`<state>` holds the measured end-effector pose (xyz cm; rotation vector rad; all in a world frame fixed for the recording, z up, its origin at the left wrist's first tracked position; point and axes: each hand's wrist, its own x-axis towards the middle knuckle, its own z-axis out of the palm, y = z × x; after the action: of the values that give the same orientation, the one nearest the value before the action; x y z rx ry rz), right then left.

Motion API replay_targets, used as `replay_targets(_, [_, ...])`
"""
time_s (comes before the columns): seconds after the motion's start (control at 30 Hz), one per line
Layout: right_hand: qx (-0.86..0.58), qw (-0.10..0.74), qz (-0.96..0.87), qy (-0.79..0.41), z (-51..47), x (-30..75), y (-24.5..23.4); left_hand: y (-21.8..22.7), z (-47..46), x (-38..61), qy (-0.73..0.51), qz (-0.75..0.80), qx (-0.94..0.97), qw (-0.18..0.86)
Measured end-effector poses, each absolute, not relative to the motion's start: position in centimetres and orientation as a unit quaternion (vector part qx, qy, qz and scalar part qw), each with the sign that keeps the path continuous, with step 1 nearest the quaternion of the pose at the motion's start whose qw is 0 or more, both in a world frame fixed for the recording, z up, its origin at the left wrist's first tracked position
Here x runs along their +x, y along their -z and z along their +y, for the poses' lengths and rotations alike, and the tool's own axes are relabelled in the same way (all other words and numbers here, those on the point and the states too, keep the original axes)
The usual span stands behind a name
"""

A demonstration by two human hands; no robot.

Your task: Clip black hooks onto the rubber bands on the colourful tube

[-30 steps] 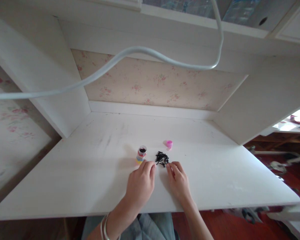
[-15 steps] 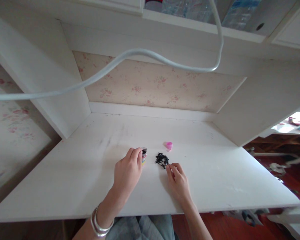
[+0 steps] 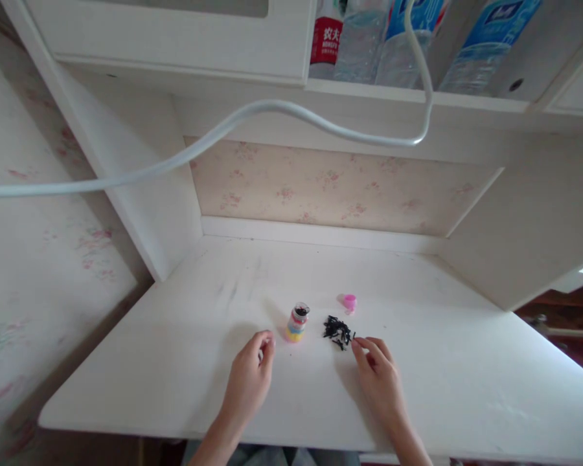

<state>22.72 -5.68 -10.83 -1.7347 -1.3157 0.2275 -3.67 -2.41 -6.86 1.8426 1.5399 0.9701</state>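
A small clear jar with coloured bands stands upright on the white desk, black bits showing at its open mouth. My left hand hovers just left of the jar, apart from it, with thumb and fingertips drawn together and nothing visible in them. To the jar's right lies a loose heap of small black stick-like pieces, too small to name surely. At the heap's right edge, my right hand pinches one black piece between thumb and forefinger. Behind the heap sits a pink cap.
The white desk has side panels and a floral back wall. A white cable crosses the upper view. Several plastic bottles stand on the shelf above.
My left hand has drawn back from the jar's mouth toward the left and nearer me. My right hand stays at the heap's edge. The camera view has shifted left and tilted up.
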Motion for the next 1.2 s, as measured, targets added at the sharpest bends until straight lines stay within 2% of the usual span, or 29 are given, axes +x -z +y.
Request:
replay_targets(0.13, [-0.678,0.508,-0.518,-0.120,-5.3,20.8,9.1,8.5,-3.1,-4.6,-0.375,0.576,0.650,0.324])
replay_targets(0.33, [-0.589,0.569,-0.554,-0.145,-3.7,16.1,5.0,8.0,-3.7,-4.7,-0.376,0.569,0.645,0.344])
replay_targets(0.57, [-0.589,0.558,-0.568,-0.138,-1.2,14.5,3.5,8.0,-4.0,-5.1,-0.384,0.556,0.646,0.356])
replay_targets(0.93, [-0.602,0.494,-0.615,-0.126,-0.6,13.6,3.3,8.7,-3.6,-5.0,-0.367,0.546,0.668,0.348])
replay_targets(1.2, [-0.597,0.521,-0.597,-0.128,-0.9,14.1,2.9,9.0,-3.6,-5.0,-0.365,0.547,0.670,0.344])
